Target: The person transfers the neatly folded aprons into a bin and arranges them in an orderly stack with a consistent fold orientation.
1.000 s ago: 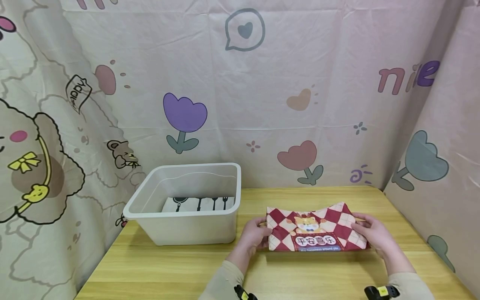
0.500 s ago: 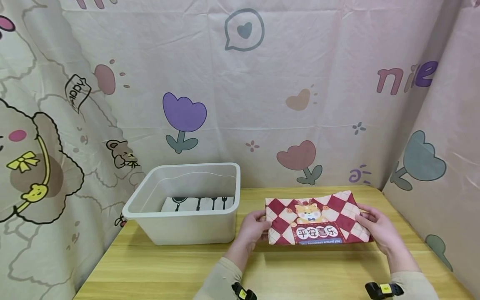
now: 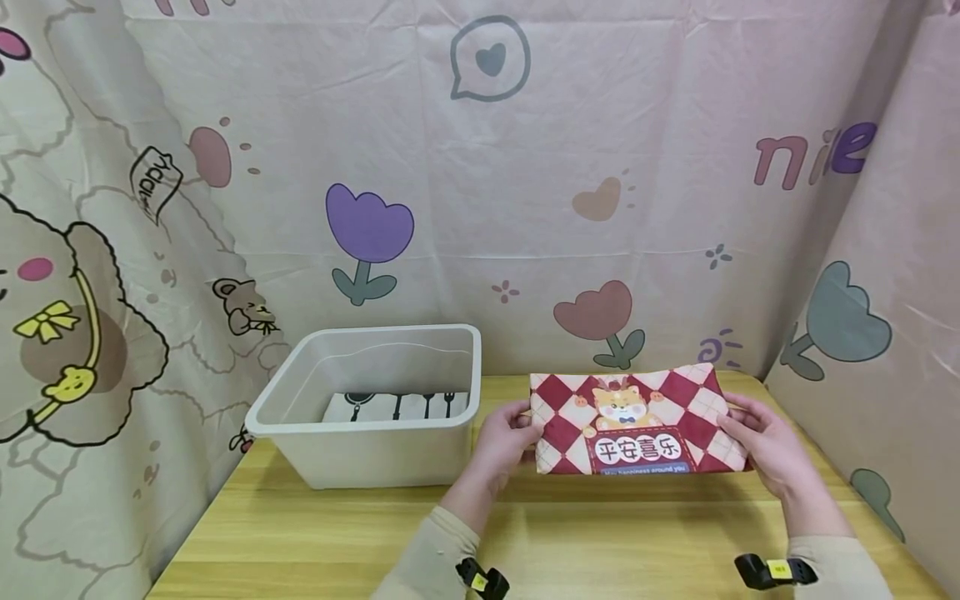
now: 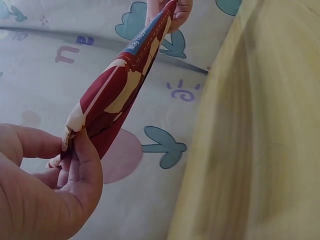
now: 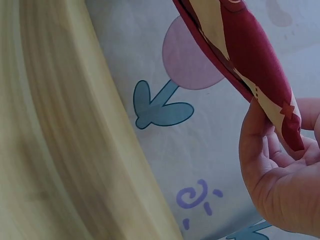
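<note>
A folded cloth (image 3: pixel 637 417) in red and cream checks hangs above the table, printed with a cartoon animal and Chinese characters. Its left end is pinched by my left hand (image 3: pixel 502 446), thumb on the printed face and fingers behind. At the opposite end, my right hand (image 3: pixel 768 446) grips the edge in the same way. Seen edge-on in the left wrist view, the folded layers (image 4: pixel 110 90) run away from my left hand (image 4: pixel 45 190). The right wrist view has my right hand (image 5: pixel 287 180) holding a corner of the cloth (image 5: pixel 250 50).
Left of the cloth stands a white plastic bin (image 3: pixel 390 457) on the wooden table (image 3: pixel 337 533). Inside it lies a white item with black utensil prints (image 3: pixel 412 407), mostly hidden by the bin's front wall. Printed curtains (image 3: pixel 465 208) enclose the back and sides.
Both hands have lifted the cloth up off the table, keeping hold of its ends. More of its printed face shows now. The bin has stayed put.
</note>
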A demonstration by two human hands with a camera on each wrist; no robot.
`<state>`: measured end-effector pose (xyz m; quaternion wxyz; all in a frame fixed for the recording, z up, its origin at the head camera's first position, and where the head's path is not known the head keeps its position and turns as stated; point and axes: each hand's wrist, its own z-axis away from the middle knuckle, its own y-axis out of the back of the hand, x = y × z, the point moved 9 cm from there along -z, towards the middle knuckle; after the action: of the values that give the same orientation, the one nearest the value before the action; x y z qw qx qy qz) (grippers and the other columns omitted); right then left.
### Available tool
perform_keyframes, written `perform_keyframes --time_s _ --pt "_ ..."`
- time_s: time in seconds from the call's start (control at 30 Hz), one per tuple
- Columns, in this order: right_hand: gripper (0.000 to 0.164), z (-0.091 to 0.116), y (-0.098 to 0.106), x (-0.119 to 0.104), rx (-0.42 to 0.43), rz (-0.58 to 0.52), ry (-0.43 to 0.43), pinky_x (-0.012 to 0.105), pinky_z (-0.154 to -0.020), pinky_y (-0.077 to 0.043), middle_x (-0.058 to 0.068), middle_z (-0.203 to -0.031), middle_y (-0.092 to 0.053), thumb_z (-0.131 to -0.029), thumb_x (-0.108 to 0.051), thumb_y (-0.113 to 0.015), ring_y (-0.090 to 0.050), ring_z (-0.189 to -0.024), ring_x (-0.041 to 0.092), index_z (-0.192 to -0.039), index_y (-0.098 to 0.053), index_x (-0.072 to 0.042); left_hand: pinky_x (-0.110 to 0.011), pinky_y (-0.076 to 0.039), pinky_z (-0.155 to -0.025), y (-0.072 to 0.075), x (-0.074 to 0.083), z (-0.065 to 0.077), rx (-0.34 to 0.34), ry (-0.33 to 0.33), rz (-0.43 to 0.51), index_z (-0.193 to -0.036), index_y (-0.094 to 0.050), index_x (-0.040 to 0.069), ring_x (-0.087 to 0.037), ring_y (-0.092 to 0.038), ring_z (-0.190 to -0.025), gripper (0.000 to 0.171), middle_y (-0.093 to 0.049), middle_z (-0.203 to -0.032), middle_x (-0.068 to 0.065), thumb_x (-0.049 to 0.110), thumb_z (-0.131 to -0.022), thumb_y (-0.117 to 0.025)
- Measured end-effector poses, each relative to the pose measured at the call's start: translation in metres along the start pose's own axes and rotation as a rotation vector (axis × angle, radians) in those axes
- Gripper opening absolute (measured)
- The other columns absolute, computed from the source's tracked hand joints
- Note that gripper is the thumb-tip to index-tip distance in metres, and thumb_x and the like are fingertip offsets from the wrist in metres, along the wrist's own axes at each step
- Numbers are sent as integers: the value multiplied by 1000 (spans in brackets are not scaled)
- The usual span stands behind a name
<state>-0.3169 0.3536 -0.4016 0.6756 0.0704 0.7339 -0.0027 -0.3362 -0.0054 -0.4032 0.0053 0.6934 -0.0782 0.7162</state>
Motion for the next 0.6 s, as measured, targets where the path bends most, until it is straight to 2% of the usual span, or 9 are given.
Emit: perform_keyframes --time_s 0.37,0.6 --pt "31 -2 -2 -19 5 -13 45 25 -67 -56 -11 -97 -56 -98 -12 -63 -60 -81 7 -117 -57 -35 -27 -53 -57 3 35 6 -9 -103 -14 -133 -58 -4 -15 -53 -76 48 -53 -89 -6 -8 -86 -63" --pt "29 -3 -10 -38 5 -35 102 23 -68 -56 -9 -99 -57 -97 -12 -64 -59 -83 7 -117 -60 -33 -30 -56 -60 12 60 11 -13 -166 -72 -132 -59 -3 -15 -55 -77 45 -54 -90 -8 -5 -88 -64"
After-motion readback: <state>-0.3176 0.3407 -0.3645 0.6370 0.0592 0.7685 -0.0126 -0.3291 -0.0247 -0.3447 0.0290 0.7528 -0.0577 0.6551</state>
